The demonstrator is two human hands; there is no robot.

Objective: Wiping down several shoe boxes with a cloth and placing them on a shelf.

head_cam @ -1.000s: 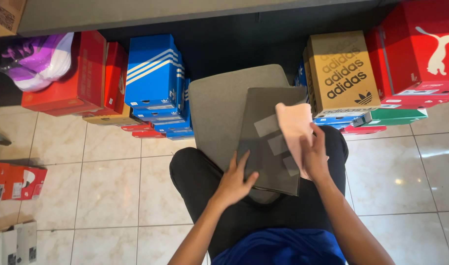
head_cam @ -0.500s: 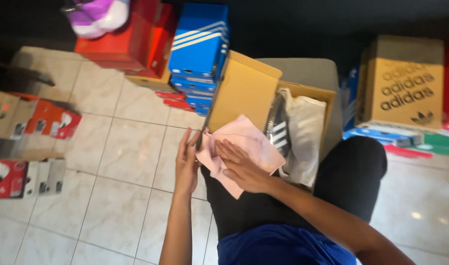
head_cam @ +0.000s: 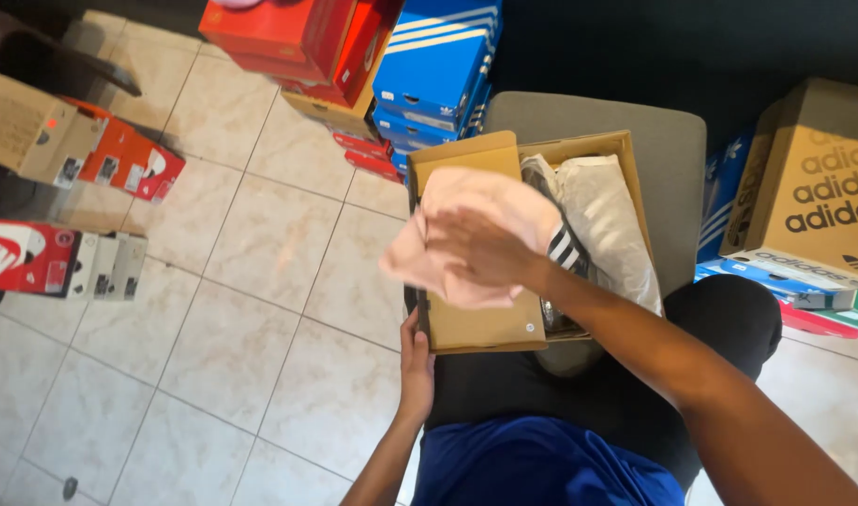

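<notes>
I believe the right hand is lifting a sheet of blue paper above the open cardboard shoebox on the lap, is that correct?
Not quite: the paper is pale pink, not blue. The head view shows the right hand holding it above the open cardboard shoebox on the lap, as you said.

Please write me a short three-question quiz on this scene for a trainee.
1. True or false: the open shoebox rests on the person's lap.
2. What does the right hand hold? A) pink cloth B) red box C) phone
3. Where is the left hand?

Key
1. True; its lid is folded open.
2. A: the pink cloth, held over the lid.
3. At the box's near left edge, touching it. The shoe and white wrapping paper lie inside.
</notes>
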